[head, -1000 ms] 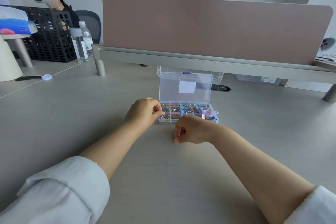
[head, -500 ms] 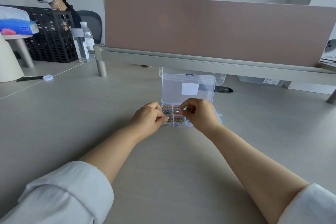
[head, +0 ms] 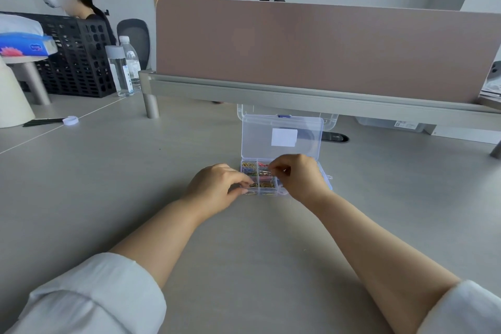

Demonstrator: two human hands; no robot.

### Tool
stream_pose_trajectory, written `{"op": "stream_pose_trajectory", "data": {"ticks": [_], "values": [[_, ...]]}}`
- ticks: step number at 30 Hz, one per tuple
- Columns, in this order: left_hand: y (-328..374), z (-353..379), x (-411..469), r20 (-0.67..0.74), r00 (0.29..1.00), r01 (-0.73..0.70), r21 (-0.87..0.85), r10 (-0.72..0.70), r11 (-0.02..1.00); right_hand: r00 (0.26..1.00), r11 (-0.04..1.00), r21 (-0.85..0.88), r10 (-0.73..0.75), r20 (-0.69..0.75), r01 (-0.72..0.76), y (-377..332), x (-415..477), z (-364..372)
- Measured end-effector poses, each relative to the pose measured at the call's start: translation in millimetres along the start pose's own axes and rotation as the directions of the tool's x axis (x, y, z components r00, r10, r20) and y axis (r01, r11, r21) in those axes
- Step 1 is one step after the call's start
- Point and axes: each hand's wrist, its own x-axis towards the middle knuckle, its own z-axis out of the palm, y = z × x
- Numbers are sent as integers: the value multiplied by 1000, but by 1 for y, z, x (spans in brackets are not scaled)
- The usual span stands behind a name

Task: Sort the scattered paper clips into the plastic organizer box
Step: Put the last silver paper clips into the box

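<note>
Hovering over the plastic organizer box [head: 282,133] at the worktop's [head: 108,184] centre, the right hand [head: 301,176] pinched something small, probably a paper clip. The left hand [head: 217,187], fingers curled at the box's nine-o'clock edge, steadied it. A careless release could drop the clip into the wrong compartment.

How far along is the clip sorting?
Mostly done: the organizer box stands open, its visible compartments holding colored paper clips. Both the left hand and right hand are at the box. One clip lies beside its right edge, apparently left.
</note>
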Motion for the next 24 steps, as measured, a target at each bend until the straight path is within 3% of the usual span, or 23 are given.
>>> {"op": "stream_pose_trajectory", "data": {"ticks": [5,9,14,19,24], "values": [[-2,1,2,-12,1000,-2,-2,2,1000,963,998,-52,19,-268,-34,8,23,-14],[-2,0,7,14,997,82,-72,-82,994,975,960,-278,-65,-211,4,7,48,-17],[-7,3,13,5,995,101,-57,-101,993,997,901,-429,46,-58,-66,12,76,-23],[-8,6,17,7,994,108,-65,-108,992,961,936,-352,-109,-255,13,16,79,-30],[-7,8,18,-22,990,138,-69,-139,988,961,960,-270,-138,-240,71,16,66,-31]]}}
